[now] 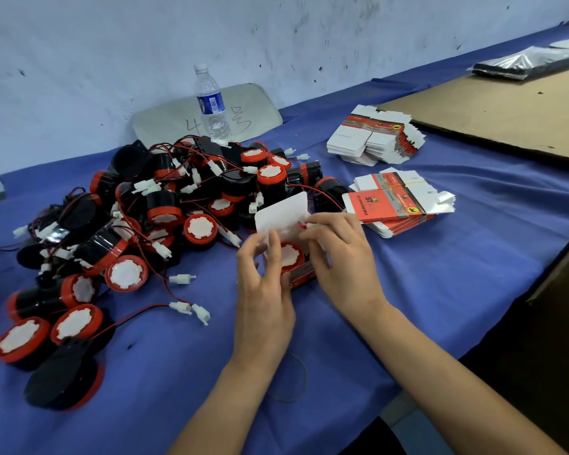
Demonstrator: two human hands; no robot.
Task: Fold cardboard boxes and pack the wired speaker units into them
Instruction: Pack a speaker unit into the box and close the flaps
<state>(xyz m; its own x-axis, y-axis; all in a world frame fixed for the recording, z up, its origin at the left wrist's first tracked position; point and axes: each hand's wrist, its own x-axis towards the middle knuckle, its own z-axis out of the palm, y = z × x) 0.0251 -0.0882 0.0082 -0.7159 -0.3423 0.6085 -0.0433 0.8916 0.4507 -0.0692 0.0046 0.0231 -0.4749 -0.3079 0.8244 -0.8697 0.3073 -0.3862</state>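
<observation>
Your right hand (342, 264): fingertips curled in, pinching the red lead (301, 224) with its white plug just above the box's top edge. The rest of that hand covers the box's right side.

Your left hand (265, 290): thumb and forefinger closed narrow on a white side flap of the box. It's motion-blurred, so finer grip detail is unclear.

Between both hands the small red box (301, 276) stands on the blue cloth (440, 290), open, with the white lid flap (281, 213) standing up behind. One speaker unit (289, 254) sits inside it, red rim and white face showing.

Left of the box is the pile of speaker units (138, 211): black bodies, red rims, tangled red and black wires, white plugs sticking out. It spreads down to the near-left edge of the cloth.

Just behind your right hand is a stack of flat box blanks (404, 201), with a yellow band round it. The second stack of blanks (375, 136) lies farther back, apart from the first.

The brown cardboard sheet (506, 110) is far right, with a plastic-wrapped black pack (523, 65) at its far end.

The water bottle (211, 100) stands upright behind the pile, in front of a grey panel (253, 106) leaning on the wall.

A loose rubber band (293, 379) lies on the cloth between your forearms.
</observation>
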